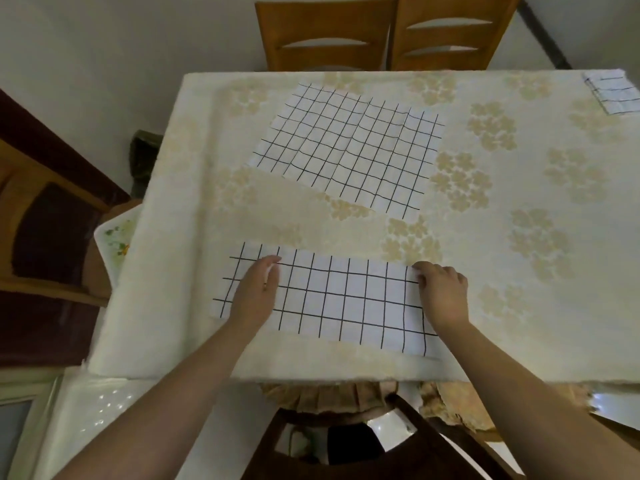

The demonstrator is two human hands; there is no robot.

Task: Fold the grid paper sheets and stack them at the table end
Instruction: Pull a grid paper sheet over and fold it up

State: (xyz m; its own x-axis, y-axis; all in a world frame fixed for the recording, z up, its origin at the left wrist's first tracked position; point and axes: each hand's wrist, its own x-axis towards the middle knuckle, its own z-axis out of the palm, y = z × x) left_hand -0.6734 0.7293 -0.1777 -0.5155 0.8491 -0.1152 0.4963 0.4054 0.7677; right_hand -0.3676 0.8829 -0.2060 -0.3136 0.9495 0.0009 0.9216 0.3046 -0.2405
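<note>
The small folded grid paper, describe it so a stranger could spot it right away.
Start at the table with the flowered cloth and look to its far right corner. The small folded grid paper lies there, much smaller than the open sheet mid-table, and no hand touches it.

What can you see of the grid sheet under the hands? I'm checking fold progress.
The near grid sheet is white paper with black hand-drawn-looking grid lines, now a long narrow strip, seemingly folded in half. It lies flat near the table's front edge, slightly skewed. The left hand rests flat on its left part; the right hand pinches its upper right corner.
</note>
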